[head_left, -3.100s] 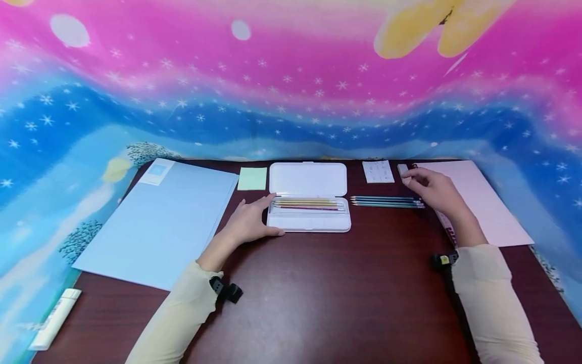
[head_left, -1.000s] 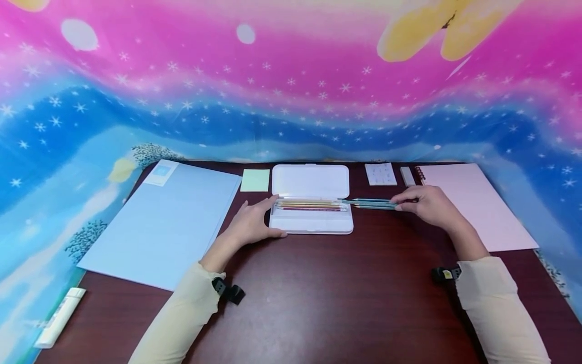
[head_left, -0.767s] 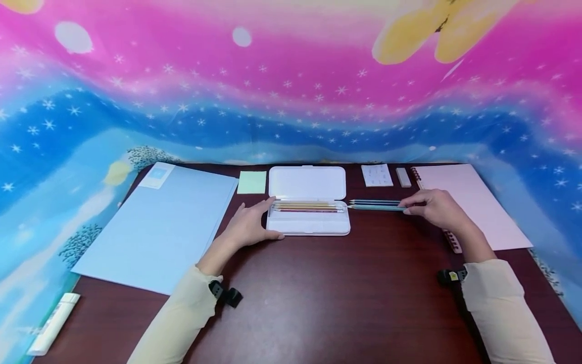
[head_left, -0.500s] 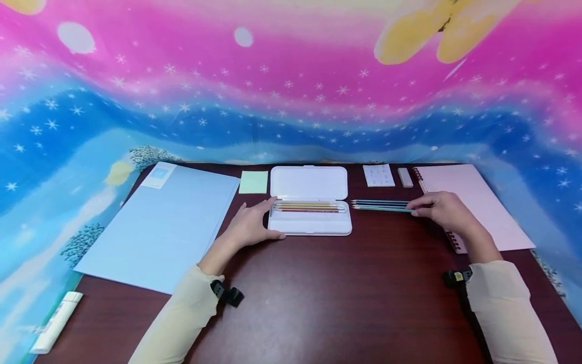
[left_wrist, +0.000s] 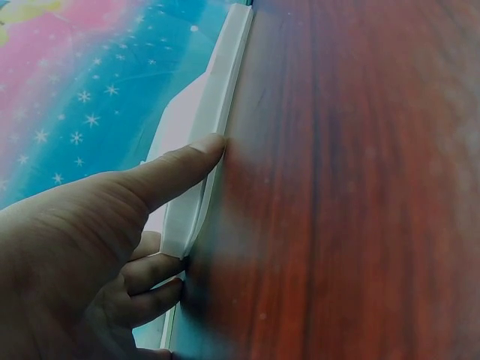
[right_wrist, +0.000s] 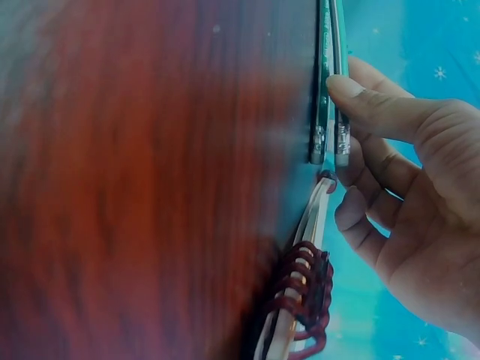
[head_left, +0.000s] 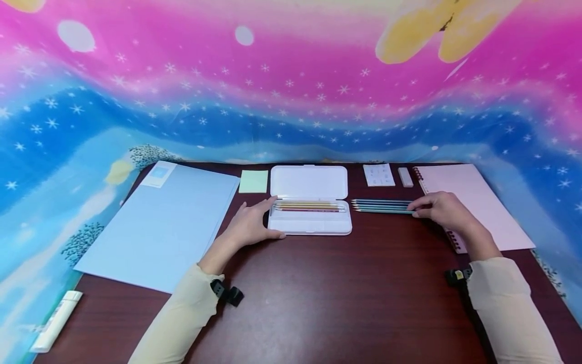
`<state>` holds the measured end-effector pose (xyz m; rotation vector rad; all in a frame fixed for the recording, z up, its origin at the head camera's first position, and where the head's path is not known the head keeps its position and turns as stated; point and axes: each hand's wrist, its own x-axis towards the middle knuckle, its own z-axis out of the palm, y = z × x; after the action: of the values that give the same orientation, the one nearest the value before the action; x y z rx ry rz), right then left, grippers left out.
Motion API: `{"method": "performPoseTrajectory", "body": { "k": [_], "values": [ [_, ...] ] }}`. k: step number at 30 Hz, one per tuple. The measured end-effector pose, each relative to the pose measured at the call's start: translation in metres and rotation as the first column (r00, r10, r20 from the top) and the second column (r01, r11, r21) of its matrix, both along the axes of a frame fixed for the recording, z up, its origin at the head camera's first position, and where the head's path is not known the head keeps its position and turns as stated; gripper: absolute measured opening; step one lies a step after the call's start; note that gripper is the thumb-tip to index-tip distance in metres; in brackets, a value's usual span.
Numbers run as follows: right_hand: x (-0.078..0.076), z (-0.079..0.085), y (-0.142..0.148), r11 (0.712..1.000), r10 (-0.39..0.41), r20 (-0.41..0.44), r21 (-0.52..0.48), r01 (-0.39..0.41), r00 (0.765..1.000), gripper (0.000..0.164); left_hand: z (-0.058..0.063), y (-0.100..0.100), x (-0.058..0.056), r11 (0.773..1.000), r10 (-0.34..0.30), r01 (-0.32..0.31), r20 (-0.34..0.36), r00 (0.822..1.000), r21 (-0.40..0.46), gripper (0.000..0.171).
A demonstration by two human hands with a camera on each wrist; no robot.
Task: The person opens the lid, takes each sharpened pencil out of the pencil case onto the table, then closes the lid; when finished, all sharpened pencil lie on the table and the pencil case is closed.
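My left hand (head_left: 247,225) grips the left end of an open white pencil case (head_left: 313,226), thumb along its front edge and fingers behind. Inside its base lie several pencils (head_left: 309,206), yellowish and red. In the left wrist view the thumb presses the side of the case (left_wrist: 210,97). My right hand (head_left: 447,215) pinches a green pencil (right_wrist: 342,139) near its eraser end, just right of the case. Several dark and green pencils (head_left: 379,205) lie there side by side, tips to the left; the hand hides some of their ends.
Green sticky notes (head_left: 253,181), a small printed pad (head_left: 379,175) and an eraser (head_left: 405,177) lie along the back. A pale blue folder (head_left: 163,227) is at left, a pink spiral notebook (head_left: 482,207) at right. A white tube (head_left: 58,321) sits front left.
The right hand has drawn the green pencil rightward from the case's edge and lowered it beside the other pencils. The left hand has stayed on the case.
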<state>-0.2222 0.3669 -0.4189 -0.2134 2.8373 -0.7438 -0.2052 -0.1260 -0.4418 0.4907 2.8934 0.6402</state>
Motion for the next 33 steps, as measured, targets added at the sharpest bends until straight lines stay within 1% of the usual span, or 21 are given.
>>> {"method": "performPoseTrajectory", "body": {
  "k": [8, 13, 17, 27, 33],
  "values": [
    [-0.004, 0.000, -0.006, 0.999, 0.013, 0.007, 0.042, -0.013, 1.000, 0.012, 0.001, 0.000, 0.001, 1.000, -0.002, 0.002, -0.001, 1.000, -0.009, 0.106],
    [-0.006, 0.002, -0.010, 0.996, 0.030, -0.004, 0.082, -0.029, 1.000, 0.010, 0.001, 0.000, 0.000, 1.000, -0.002, 0.002, 0.000, 1.000, -0.011, 0.106],
    [-0.007, 0.001, -0.012, 0.994, 0.028, -0.007, 0.105, -0.027, 1.000, 0.009, 0.001, 0.000, -0.001, 1.000, -0.003, 0.003, 0.001, 1.000, -0.015, 0.106],
    [-0.008, 0.002, -0.016, 0.992, 0.025, -0.005, 0.123, -0.024, 1.000, 0.010, 0.000, -0.001, -0.001, 1.000, 0.004, -0.004, 0.004, 1.000, -0.022, 0.106],
    [-0.007, 0.002, -0.015, 0.992, 0.013, 0.002, 0.126, -0.013, 1.000, 0.009, 0.000, 0.000, -0.001, 1.000, -0.005, 0.005, 0.002, 1.000, -0.026, 0.106]
  ]
}}
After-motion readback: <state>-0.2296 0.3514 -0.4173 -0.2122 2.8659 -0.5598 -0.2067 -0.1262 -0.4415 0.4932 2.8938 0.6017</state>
